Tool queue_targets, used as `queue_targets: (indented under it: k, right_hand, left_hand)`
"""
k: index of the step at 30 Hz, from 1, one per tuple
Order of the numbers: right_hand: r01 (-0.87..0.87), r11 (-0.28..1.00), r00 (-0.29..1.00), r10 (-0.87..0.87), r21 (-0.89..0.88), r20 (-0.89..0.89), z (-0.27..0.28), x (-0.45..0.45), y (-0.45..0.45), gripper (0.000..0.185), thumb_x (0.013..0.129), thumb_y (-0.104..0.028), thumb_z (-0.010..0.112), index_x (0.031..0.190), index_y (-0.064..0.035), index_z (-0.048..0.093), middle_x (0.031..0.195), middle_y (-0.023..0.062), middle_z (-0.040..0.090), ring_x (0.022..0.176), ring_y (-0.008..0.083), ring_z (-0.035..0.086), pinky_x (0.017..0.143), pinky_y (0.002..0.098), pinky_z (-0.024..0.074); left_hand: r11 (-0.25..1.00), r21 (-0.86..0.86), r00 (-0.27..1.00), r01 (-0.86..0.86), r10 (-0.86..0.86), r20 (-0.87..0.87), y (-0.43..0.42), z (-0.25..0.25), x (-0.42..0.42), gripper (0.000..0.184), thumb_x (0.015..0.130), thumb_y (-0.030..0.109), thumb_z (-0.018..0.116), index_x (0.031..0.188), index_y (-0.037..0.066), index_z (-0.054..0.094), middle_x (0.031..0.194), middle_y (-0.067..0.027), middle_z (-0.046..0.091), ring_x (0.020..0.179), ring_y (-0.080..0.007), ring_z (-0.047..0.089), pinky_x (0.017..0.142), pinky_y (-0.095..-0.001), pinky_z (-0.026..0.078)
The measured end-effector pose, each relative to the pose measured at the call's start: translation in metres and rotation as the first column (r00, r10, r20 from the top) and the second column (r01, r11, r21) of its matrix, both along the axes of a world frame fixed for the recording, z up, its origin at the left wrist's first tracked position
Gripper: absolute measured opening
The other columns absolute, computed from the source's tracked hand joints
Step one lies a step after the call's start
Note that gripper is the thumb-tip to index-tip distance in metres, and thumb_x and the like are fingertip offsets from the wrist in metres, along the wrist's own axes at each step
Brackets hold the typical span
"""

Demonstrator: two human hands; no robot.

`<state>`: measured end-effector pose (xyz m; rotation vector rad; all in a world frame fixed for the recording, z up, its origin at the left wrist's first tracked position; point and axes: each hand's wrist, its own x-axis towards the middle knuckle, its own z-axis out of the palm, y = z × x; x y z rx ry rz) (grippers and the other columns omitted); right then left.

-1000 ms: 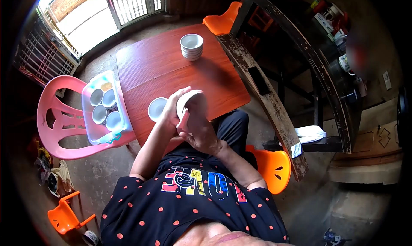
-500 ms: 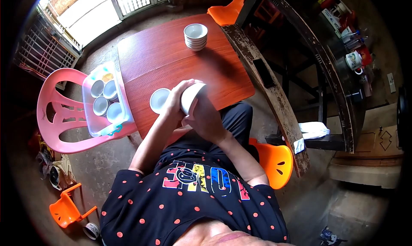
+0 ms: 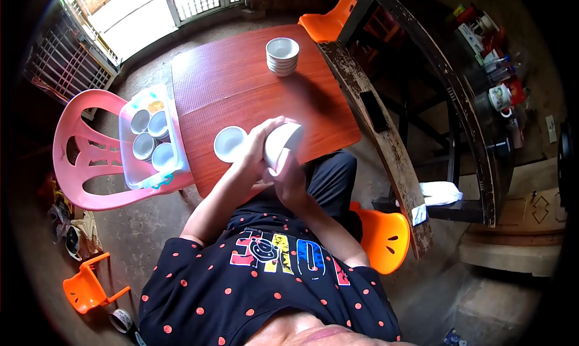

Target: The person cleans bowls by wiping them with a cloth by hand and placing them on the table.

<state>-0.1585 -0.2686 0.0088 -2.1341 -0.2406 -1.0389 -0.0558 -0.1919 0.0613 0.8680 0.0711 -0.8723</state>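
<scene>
A white bowl (image 3: 282, 143) is held tilted on its side above the near edge of the red-brown table (image 3: 241, 74). My left hand (image 3: 256, 146) wraps round the bowl's left and far side. From below, my right hand (image 3: 291, 180) grips its near side with bent fingers. Just left of my left hand, a second white bowl (image 3: 230, 144) stands upright on the table. Farther back rises a stack of several white bowls (image 3: 282, 56). Whatever lies inside the held bowl is hidden from me.
On a pink chair (image 3: 75, 177) at left rests a clear plastic bin (image 3: 134, 174) with several bowls inside. A worn wooden bench (image 3: 392, 159) borders the table's right side, with a dark object (image 3: 374, 111) on it. Orange chairs (image 3: 386, 240) stand around.
Both hands and the held bowl have shifted slightly, and the bowl has turned a little. My right hand has slid lower on it. The view has shifted a bit too.
</scene>
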Motion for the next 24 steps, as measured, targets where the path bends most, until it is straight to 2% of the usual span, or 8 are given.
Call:
queue_targets:
  k: [3,4,8,9,11,17,20,24]
  right_hand:
    - [0.076,0.795,0.91,0.191,0.602,-0.368,0.02,-0.016,0.005,0.026,0.095,-0.023,0.056,0.103,0.0012,0.058,0.082,0.0103,0.063,0.077,0.0187,0.063,0.072,0.0302,0.0502]
    - [0.089,0.429,0.927,0.294,0.899,-0.232,0.022,-0.008,0.001,0.029,0.098,-0.027,0.052,0.099,0.0011,0.059,0.076,0.0049,0.059,0.072,0.0087,0.055,0.065,0.0275,0.0469]
    - [0.264,0.814,0.922,-0.056,0.518,-0.382,0.025,-0.013,0.011,0.027,0.091,-0.024,0.062,0.091,0.0025,0.058,0.073,0.0049,0.061,0.064,0.0142,0.059,0.058,0.027,0.0456]
    - [0.187,0.972,0.955,-0.145,0.144,-0.257,0.029,-0.016,0.013,0.018,0.091,-0.016,0.061,0.09,0.0021,0.059,0.073,0.011,0.064,0.065,0.0205,0.063,0.058,0.0291,0.0473]
    - [-0.099,0.989,0.983,0.115,0.114,-0.14,0.008,-0.009,0.003,0.011,0.09,-0.01,0.062,0.091,0.001,0.061,0.073,0.0138,0.064,0.067,0.0226,0.064,0.059,0.0297,0.048]
    - [-0.05,0.157,0.888,0.459,0.986,-0.028,0.049,-0.004,-0.014,0.026,0.092,-0.018,0.06,0.109,0.0006,0.056,0.09,0.009,0.064,0.068,0.0174,0.064,0.059,0.0267,0.0526]
    - [0.028,0.938,0.925,0.107,0.346,-0.364,0.026,-0.01,0.01,0.022,0.09,-0.013,0.062,0.104,0.0033,0.059,0.094,0.0114,0.066,0.076,0.0228,0.066,0.066,0.0312,0.0506]
    - [-0.013,0.999,0.96,0.024,0.042,-0.279,0.001,-0.005,-0.012,0.021,0.091,-0.016,0.061,0.099,0.0039,0.06,0.087,0.0101,0.066,0.074,0.0203,0.065,0.066,0.0302,0.0518]
  left_hand:
    - [0.978,-0.095,0.936,-0.184,0.204,0.286,-0.008,-0.01,-0.015,0.028,0.09,0.021,0.055,0.109,0.0,0.06,0.097,-0.0142,0.065,0.084,-0.0214,0.065,0.074,-0.0311,0.054]
    - [0.916,0.084,0.375,-0.391,0.075,0.924,-0.004,-0.015,-0.019,0.029,0.088,0.015,0.055,0.11,-0.002,0.061,0.101,-0.0109,0.065,0.09,-0.0183,0.063,0.081,-0.0282,0.051]
    - [0.997,-0.055,0.903,-0.045,0.064,0.425,0.004,0.018,-0.013,0.027,0.086,0.013,0.06,0.109,-0.002,0.059,0.102,-0.0099,0.063,0.094,-0.0168,0.062,0.085,-0.0288,0.049]
    - [0.947,0.098,0.231,-0.306,-0.026,0.973,0.002,-0.006,0.002,0.031,0.09,0.027,0.055,0.105,0.001,0.063,0.096,-0.0088,0.065,0.088,-0.0148,0.063,0.079,-0.0275,0.05]
    - [0.986,0.152,0.892,0.066,-0.127,0.434,0.01,0.021,0.0,0.033,0.092,0.031,0.054,0.104,0.003,0.064,0.094,-0.0074,0.065,0.085,-0.0129,0.062,0.074,-0.0267,0.05]
    - [0.994,-0.052,0.736,-0.095,0.106,0.669,0.004,-0.004,-0.007,0.046,0.088,0.034,0.061,0.122,0.003,0.054,0.111,-0.0097,0.062,0.099,-0.0162,0.06,0.088,-0.0305,0.048]
    - [0.999,0.025,0.89,0.034,-0.042,0.453,0.013,0.015,0.001,0.042,0.088,0.037,0.061,0.115,0.004,0.059,0.105,-0.0083,0.064,0.093,-0.0116,0.061,0.083,-0.0248,0.049]
    - [0.987,0.133,0.933,0.09,-0.13,0.335,0.022,0.026,-0.003,0.062,0.085,0.045,0.063,0.131,0.008,0.046,0.115,-0.0105,0.059,0.104,-0.0165,0.058,0.091,-0.0302,0.046]
